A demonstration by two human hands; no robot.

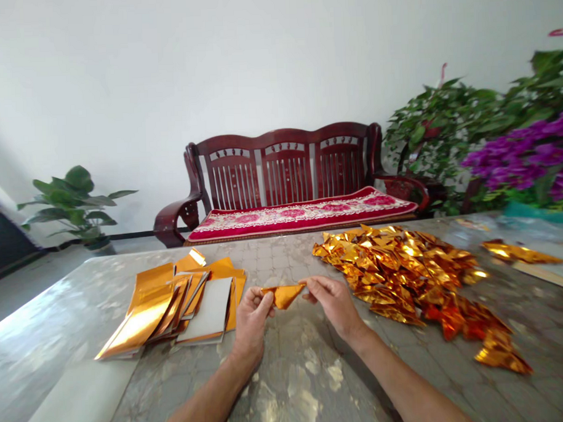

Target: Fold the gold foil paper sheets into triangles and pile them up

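Observation:
Between my two hands, just above the table, is a folded gold foil paper ingot (285,296), its lower edge narrowing downward. My left hand (253,311) pinches one end of it between thumb and fingers. At the opposite tip, the thumb and fingers of my right hand (328,298) are closed on the paper. Left of my hands lies a loose stack of gold foil sheets (157,295), some with the pale back (208,309) facing up. To the right is a big heap of folded gold foil pieces (394,262).
The table (287,371) has a patterned, shiny cover. A pale sheet (78,399) lies at the front left. One folded piece (503,351) sits at the heap's front right, another (520,252) near a board. Behind stand a wooden bench (284,165), a potted plant (78,206) and purple flowers (529,150).

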